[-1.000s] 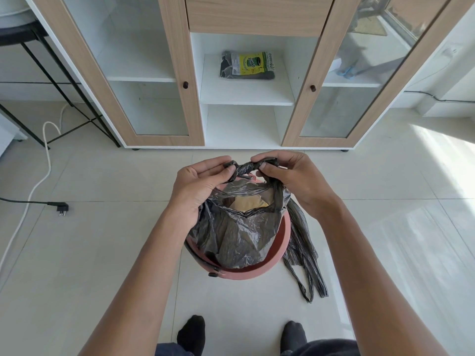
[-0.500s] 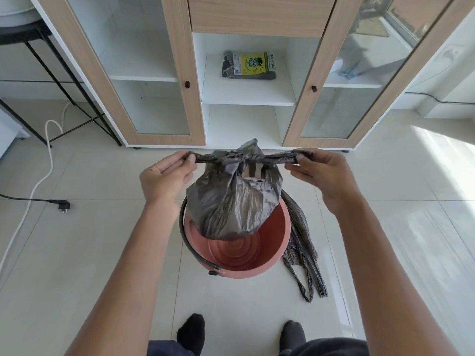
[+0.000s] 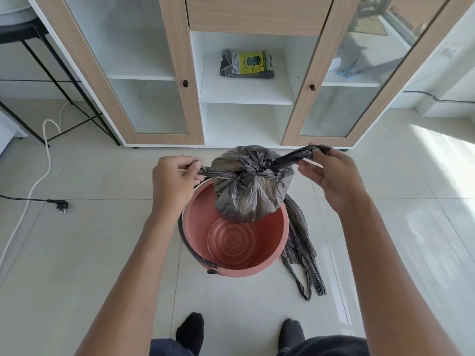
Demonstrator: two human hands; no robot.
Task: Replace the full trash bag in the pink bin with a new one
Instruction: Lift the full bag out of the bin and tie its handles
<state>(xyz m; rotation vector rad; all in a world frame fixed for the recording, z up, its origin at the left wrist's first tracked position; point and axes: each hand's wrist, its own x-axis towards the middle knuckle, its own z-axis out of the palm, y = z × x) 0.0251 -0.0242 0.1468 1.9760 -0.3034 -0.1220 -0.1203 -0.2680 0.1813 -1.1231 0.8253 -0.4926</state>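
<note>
Two socked feet on pale floor tiles [image 3: 102, 253], cabinet [image 3: 195, 73] ahead. My left hand [image 3: 172, 181] and right hand [image 3: 331, 173] each pinch a tie of the knotted full bag [image 3: 250, 191], held above the pink bin [image 3: 246, 268]. Beside its right rim lies a new bag [image 3: 300, 242]; open floor all round.

Single head cam, wide-angle, looking fwd and steeply down from standing height; taking in floor [image 3: 77, 253], cabinet [image 3: 244, 119] ahead, own feet at btm edge.
</note>
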